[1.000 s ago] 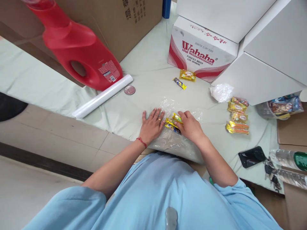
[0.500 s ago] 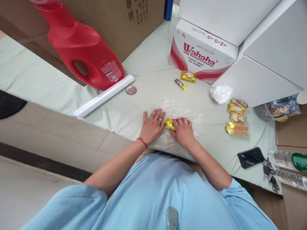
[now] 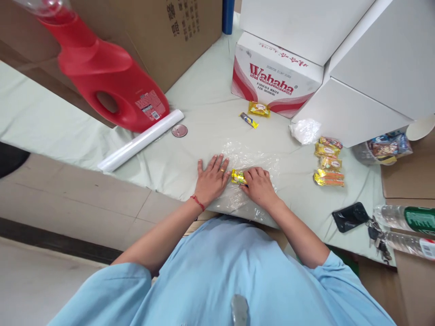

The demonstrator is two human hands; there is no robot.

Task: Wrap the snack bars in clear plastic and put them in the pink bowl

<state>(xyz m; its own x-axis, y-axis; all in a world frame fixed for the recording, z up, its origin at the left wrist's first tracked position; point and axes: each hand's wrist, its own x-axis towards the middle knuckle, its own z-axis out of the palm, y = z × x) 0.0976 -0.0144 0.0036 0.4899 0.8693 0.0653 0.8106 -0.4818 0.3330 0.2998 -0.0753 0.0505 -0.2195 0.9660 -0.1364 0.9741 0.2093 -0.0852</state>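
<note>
My left hand (image 3: 211, 177) lies flat with fingers spread on the left edge of a clear plastic sheet (image 3: 253, 156) spread on the pale green cloth. My right hand (image 3: 258, 184) presses down on yellow snack packets (image 3: 238, 176) lying on that sheet, fingers curled over them. Only the left end of the packets shows between my two hands. A red string sits on my left wrist.
A red detergent jug (image 3: 108, 86), a white roll (image 3: 141, 140) and a small round lid (image 3: 179, 131) lie left. The Wahaha box (image 3: 275, 81) with two loose packets (image 3: 254, 113) stands behind. Several snack packets (image 3: 328, 165), a phone (image 3: 350, 216), keys and bottles (image 3: 404, 219) are right.
My right hand has slid left over the snack packets, covering most of them. The left hand stayed flat on the plastic.
</note>
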